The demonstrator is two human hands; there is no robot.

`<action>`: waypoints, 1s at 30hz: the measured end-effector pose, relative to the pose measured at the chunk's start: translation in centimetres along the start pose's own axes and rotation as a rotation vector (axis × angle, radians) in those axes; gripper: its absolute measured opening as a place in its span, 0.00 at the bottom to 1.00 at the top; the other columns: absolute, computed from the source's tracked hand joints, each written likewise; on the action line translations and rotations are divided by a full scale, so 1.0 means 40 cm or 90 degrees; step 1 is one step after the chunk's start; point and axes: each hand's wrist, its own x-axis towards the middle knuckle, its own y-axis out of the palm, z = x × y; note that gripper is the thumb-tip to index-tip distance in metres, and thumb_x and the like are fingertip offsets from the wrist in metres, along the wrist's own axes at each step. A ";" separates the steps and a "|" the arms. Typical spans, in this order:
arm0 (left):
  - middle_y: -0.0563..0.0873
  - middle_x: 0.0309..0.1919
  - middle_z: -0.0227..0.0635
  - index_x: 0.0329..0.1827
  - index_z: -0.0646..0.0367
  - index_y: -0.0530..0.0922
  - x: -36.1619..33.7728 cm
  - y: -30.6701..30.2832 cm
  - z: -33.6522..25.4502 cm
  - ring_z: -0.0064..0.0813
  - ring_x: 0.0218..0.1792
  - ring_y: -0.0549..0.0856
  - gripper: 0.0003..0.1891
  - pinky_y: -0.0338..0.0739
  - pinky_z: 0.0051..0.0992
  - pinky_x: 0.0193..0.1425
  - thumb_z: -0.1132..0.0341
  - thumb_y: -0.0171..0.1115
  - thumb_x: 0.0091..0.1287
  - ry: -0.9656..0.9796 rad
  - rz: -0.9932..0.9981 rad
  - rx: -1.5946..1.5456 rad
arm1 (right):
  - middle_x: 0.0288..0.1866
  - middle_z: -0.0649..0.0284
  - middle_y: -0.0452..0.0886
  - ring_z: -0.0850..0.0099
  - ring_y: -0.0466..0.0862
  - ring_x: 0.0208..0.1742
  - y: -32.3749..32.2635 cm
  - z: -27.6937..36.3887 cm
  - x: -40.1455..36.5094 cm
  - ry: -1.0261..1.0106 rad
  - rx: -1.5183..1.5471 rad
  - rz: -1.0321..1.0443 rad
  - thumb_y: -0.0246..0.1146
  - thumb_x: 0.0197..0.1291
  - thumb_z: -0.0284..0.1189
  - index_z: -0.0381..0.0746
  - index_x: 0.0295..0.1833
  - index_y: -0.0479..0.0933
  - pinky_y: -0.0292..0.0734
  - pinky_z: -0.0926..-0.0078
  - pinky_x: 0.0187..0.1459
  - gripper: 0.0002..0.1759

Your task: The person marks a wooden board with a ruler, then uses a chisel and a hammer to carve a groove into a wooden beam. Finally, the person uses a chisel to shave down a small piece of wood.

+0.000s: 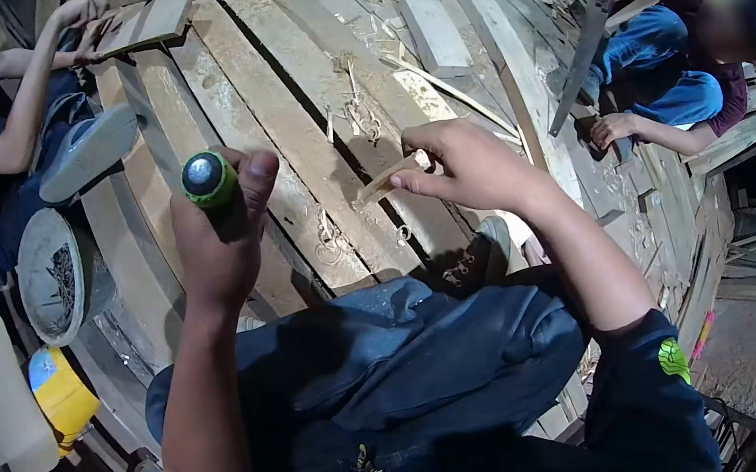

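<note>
My left hand is wrapped round the handle of a tool, whose green and black end with a metal cap points up at the camera. The rest of the tool is hidden below the fist. To the right, my right hand pinches a small piece of wood between thumb and fingers, just above the planks. Curled wood shavings lie on the planks between and beyond my hands.
A person at the upper left holds a board. Another person at the right grips a saw. At the left stand a bucket with nails and a yellow container. Wood blocks lie ahead.
</note>
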 end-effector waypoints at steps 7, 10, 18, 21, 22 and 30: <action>0.76 0.23 0.22 0.34 0.59 0.77 -0.009 0.000 -0.008 0.13 0.24 0.73 0.17 0.65 0.19 0.27 0.56 0.71 0.73 0.004 0.016 -0.024 | 0.37 0.48 0.82 0.52 0.85 0.42 0.004 -0.015 -0.015 0.080 0.095 0.038 0.64 0.72 0.40 0.35 0.55 0.75 0.76 0.55 0.46 0.19; 0.76 0.23 0.21 0.34 0.59 0.77 -0.004 -0.003 0.004 0.13 0.24 0.73 0.18 0.65 0.19 0.28 0.55 0.72 0.73 0.008 0.008 -0.006 | 0.38 0.53 0.84 0.55 0.85 0.41 -0.012 -0.028 -0.022 -0.023 0.102 0.092 0.66 0.65 0.31 0.37 0.55 0.76 0.77 0.59 0.45 0.16; 0.76 0.25 0.22 0.39 0.58 0.79 -0.008 -0.014 0.000 0.15 0.27 0.74 0.18 0.68 0.20 0.31 0.51 0.71 0.72 -0.002 0.048 -0.011 | 0.36 0.49 0.85 0.52 0.86 0.39 -0.028 -0.016 -0.043 0.106 0.051 0.201 0.66 0.64 0.33 0.38 0.61 0.74 0.78 0.56 0.43 0.22; 0.77 0.29 0.22 0.42 0.57 0.78 -0.004 -0.009 0.009 0.14 0.30 0.75 0.20 0.69 0.20 0.33 0.48 0.71 0.72 -0.015 0.048 -0.116 | 0.36 0.48 0.85 0.50 0.85 0.39 -0.018 -0.011 -0.040 0.063 0.076 0.229 0.65 0.65 0.33 0.38 0.61 0.74 0.78 0.55 0.43 0.21; 0.78 0.33 0.25 0.44 0.57 0.77 0.001 -0.020 0.003 0.16 0.35 0.76 0.26 0.69 0.21 0.39 0.39 0.67 0.71 -0.036 0.096 -0.092 | 0.37 0.49 0.85 0.49 0.85 0.40 -0.011 -0.009 -0.042 0.064 0.073 0.231 0.66 0.66 0.34 0.38 0.61 0.73 0.78 0.54 0.44 0.21; 0.79 0.33 0.34 0.42 0.60 0.78 0.008 -0.025 0.027 0.25 0.37 0.76 0.41 0.69 0.26 0.46 0.23 0.49 0.68 -0.055 0.128 -0.265 | 0.35 0.46 0.82 0.44 0.84 0.40 -0.008 0.104 -0.107 0.072 -0.044 0.250 0.62 0.71 0.35 0.35 0.55 0.69 0.77 0.48 0.43 0.17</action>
